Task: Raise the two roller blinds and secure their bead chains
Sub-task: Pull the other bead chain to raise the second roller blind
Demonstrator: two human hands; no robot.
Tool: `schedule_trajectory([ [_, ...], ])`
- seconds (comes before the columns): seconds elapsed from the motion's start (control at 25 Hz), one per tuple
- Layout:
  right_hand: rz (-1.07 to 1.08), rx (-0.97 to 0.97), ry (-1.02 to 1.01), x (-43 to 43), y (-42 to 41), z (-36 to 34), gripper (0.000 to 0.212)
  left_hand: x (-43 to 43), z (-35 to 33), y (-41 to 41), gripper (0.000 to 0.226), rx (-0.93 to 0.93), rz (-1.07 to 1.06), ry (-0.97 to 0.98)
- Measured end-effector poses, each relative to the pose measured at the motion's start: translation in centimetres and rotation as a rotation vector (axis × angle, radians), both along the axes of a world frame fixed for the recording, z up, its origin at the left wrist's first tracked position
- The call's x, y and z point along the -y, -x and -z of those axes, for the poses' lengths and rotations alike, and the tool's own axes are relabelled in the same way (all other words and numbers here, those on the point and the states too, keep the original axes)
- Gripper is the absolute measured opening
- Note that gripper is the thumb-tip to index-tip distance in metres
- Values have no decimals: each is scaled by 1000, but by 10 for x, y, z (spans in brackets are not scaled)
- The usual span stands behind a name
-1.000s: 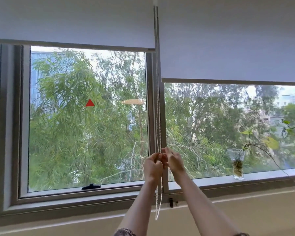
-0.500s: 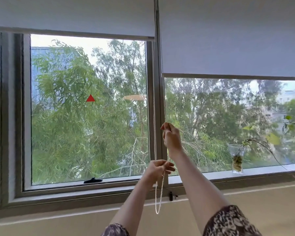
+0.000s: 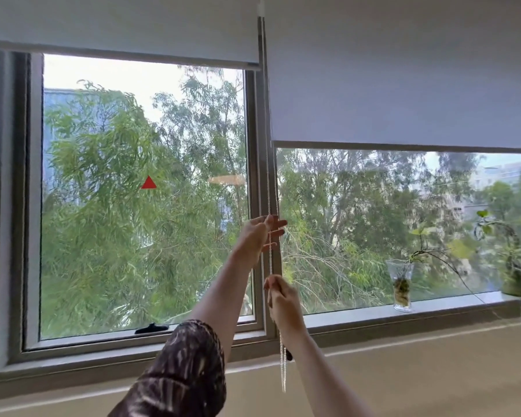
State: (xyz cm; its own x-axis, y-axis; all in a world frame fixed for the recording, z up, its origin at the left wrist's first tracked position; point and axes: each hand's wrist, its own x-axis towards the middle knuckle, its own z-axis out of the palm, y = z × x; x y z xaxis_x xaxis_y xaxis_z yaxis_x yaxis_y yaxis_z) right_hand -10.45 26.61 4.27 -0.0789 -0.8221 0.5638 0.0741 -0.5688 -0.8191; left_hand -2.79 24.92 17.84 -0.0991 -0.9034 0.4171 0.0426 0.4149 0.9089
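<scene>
White beads make up the chain [image 3: 270, 254], which hangs straight down along the frame between the two panes, its loop dangling below the sill. The left hand [image 3: 257, 236] sits higher, fingers loosely open around the strand; the right hand [image 3: 282, 299] is lower, pinched shut on it. The left blind [image 3: 118, 25] is up near the top, the right blind [image 3: 403, 85] lower. Any pull runs straight down the chain's length.

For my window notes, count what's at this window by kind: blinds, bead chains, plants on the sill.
Roller blinds: 2, left and right
Bead chains: 1 visible
Plants on the sill: 2, glass vase cutting and right-hand plant
Total: 5
</scene>
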Motion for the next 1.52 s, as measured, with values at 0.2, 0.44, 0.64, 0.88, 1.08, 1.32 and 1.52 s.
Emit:
schedule_trajectory([
  [0.2, -18, 12, -49, -30, 4, 26, 27, -26, -1, 13, 25, -112, -66, -27],
  [0.44, -10, -89, -159, -53, 2, 49, 27, -61, 31, -12, 32, -105, -67, -5],
  [0.64, -105, -90, -296, -74, -4, 55, 26, -87, 62, -46, 40, -78, -81, -3],
  [0.88, -22, -118, -218, -88, -21, 4, 39, -106, 106, -67, 35, 16, -142, -49],
  [1.08, 79, -108, -36, -108, -55, -75, 39, -129, 135, -74, 44, 12, -101, -29],
  [1.32, 157, 6, -1, -125, -83, -91, 27, -144, 157, -87, 46, 165, -54, 11],
  [1.52, 152, 0, 43, -135, -93, -65, 25, -146, 155, -104, 29, 251, 46, -42],
])
